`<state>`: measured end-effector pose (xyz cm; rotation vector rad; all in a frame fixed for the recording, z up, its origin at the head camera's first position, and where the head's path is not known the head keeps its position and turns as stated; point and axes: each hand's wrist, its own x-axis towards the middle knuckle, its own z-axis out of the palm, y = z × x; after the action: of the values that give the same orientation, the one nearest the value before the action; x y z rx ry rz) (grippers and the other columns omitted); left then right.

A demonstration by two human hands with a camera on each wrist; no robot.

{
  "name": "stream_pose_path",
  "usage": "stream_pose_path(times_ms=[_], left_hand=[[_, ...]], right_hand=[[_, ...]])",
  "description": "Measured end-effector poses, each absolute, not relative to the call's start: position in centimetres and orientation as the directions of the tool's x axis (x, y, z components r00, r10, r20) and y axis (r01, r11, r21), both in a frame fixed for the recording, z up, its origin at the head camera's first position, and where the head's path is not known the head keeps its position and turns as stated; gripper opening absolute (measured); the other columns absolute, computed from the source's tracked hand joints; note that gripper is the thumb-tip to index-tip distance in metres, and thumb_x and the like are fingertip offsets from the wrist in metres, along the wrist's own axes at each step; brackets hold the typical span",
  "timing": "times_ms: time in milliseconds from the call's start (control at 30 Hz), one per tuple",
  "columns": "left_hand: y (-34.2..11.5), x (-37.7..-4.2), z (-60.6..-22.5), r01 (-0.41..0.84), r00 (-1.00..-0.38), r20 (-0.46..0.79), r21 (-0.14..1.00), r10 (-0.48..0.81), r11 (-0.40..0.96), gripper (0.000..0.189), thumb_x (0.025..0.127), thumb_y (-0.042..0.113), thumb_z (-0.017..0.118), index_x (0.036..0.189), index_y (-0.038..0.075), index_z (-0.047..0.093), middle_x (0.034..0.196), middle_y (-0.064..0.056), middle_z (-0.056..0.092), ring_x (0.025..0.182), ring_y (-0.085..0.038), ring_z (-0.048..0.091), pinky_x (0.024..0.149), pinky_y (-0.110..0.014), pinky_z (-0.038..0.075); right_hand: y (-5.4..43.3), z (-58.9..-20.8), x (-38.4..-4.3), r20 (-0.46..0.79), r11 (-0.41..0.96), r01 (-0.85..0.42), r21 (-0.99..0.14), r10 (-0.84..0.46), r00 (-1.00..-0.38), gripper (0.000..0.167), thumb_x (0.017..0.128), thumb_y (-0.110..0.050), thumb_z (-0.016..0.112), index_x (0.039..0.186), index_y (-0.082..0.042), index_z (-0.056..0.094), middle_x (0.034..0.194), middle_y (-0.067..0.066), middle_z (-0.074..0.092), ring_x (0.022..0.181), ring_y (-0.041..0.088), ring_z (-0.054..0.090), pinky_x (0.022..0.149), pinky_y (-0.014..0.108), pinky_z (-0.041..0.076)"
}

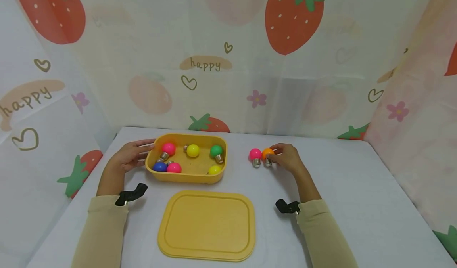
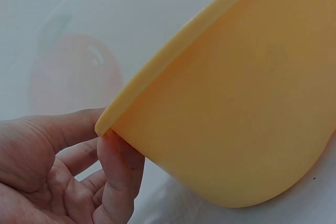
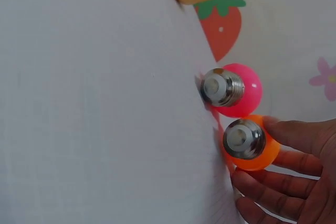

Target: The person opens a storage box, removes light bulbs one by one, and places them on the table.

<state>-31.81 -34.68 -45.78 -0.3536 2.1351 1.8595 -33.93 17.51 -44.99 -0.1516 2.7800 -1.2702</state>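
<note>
My left hand is at the left end of a yellow plastic container. In the left wrist view its thumb and fingers grip the container's rim. Small light bulbs lie inside: two pink, two yellow, a green one and a blue one. To the right, my right hand holds an orange light bulb between thumb and fingers, its metal base uncovered. Right beside it is a pink light bulb, base toward me, on the white tabletop.
A flat yellow lid lies on the white-covered table in front of the container. Fabric walls printed with strawberries stand at the back and sides. Black wrist mounts stick out from both sleeves.
</note>
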Motion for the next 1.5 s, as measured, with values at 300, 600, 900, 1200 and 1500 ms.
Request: stream_pose_path(times_ms=[300, 600, 900, 1200, 1500], left_hand=[[-34.6, -31.7, -45.4, -0.378, -0.925, -0.380, 0.917, -0.010, 0.122, 0.074, 0.097, 0.037, 0.069, 0.159, 0.015, 0.036, 0.162, -0.013, 0.031, 0.129, -0.026, 0.050, 0.094, -0.028, 0.054], [-34.5, -31.5, -45.5, -0.373, -0.927, -0.375, 0.920, -0.003, 0.124, 0.077, 0.096, 0.038, 0.071, 0.159, 0.015, 0.034, 0.162, -0.014, 0.031, 0.123, -0.024, 0.052, 0.096, -0.029, 0.053], [-34.4, -31.5, -45.4, -0.368, -0.929, -0.371, 0.921, -0.005, 0.125, 0.077, 0.095, 0.038, 0.071, 0.159, 0.014, 0.035, 0.159, -0.013, 0.035, 0.112, -0.018, 0.057, 0.093, -0.026, 0.054], [-34.5, -31.5, -45.3, -0.352, -0.935, -0.356, 0.925, 0.002, 0.142, 0.072, 0.099, 0.036, 0.066, 0.159, 0.013, 0.034, 0.161, -0.016, 0.032, 0.111, -0.018, 0.057, 0.092, -0.026, 0.055], [-34.7, -31.5, -45.5, -0.352, -0.935, -0.356, 0.925, -0.002, 0.139, 0.074, 0.097, 0.037, 0.069, 0.158, 0.012, 0.036, 0.158, -0.015, 0.036, 0.109, -0.016, 0.058, 0.092, -0.026, 0.055]], right_hand=[[17.5, -45.1, -33.9, -0.044, 0.660, -0.041, -0.750, -0.111, -0.993, 0.039, 0.095, -0.017, 0.072, 0.128, 0.001, 0.065, 0.125, 0.026, 0.063, 0.089, 0.028, 0.066, 0.077, 0.032, 0.059], [17.6, -44.9, -34.0, -0.047, 0.668, -0.042, -0.743, -0.115, -0.992, 0.039, 0.096, -0.020, 0.070, 0.128, 0.000, 0.065, 0.126, 0.025, 0.064, 0.094, 0.030, 0.067, 0.081, 0.033, 0.059], [18.6, -44.0, -33.8, 0.021, 0.695, -0.097, -0.712, -0.117, -0.993, 0.040, 0.098, -0.025, 0.066, 0.128, 0.002, 0.065, 0.122, 0.022, 0.068, 0.109, 0.036, 0.063, 0.089, 0.044, 0.056], [18.8, -42.0, -33.3, 0.103, 0.676, -0.160, -0.719, -0.123, -0.987, 0.042, 0.099, -0.027, 0.066, 0.128, 0.003, 0.066, 0.121, 0.021, 0.069, 0.113, 0.038, 0.063, 0.092, 0.049, 0.056], [18.0, -39.9, -32.2, 0.147, 0.641, -0.203, -0.740, -0.139, -0.979, 0.041, 0.100, -0.030, 0.066, 0.130, -0.003, 0.066, 0.121, 0.018, 0.069, 0.110, 0.035, 0.064, 0.091, 0.048, 0.057]])
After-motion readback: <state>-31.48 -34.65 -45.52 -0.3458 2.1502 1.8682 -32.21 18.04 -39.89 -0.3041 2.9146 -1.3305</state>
